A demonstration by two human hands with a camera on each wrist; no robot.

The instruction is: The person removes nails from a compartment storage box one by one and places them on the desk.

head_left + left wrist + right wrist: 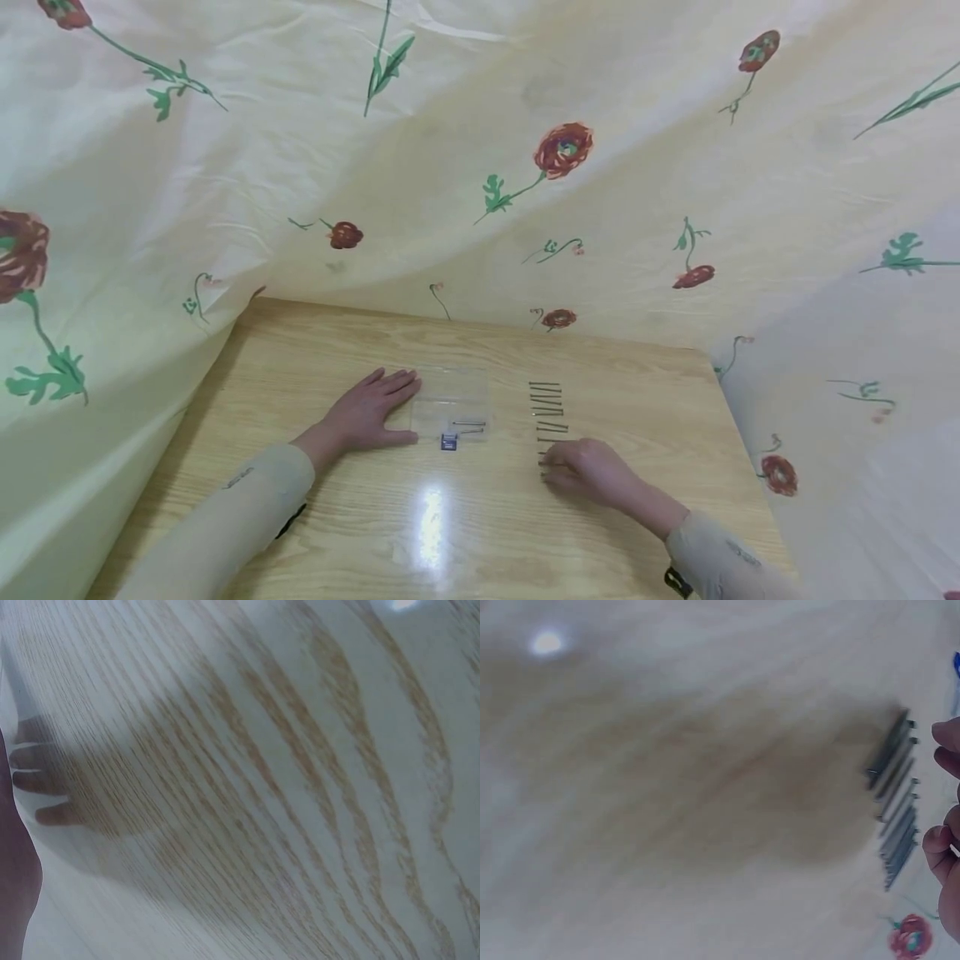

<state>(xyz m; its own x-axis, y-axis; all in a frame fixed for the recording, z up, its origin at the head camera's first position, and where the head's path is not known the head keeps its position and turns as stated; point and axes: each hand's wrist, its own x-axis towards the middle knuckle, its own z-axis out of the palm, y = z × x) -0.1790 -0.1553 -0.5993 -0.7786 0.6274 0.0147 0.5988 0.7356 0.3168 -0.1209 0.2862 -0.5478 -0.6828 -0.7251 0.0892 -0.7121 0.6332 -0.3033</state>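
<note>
My left hand (371, 412) lies flat on the table with its fingers spread, at the left side of a clear plastic box (452, 385). Its fingertips and thumb are right at the box's edge. In the box's near right part lie two nails (468, 423), and a small blue label (448, 442) shows at the front edge. Several thin metal nails (546, 388) form a column to the right of the box. Over the near end of that column is my right hand (588, 471), fingers bent downward. The right wrist view shows its fingertips (946, 736) apart, close to the nails (900, 795).
A light wood-grain table (360, 517) carries everything, with a bright reflection near the front. Cream cloth (420, 167) printed with red flowers hangs behind the table and along both sides. The left wrist view shows mostly tabletop and the hand's shadow or reflection.
</note>
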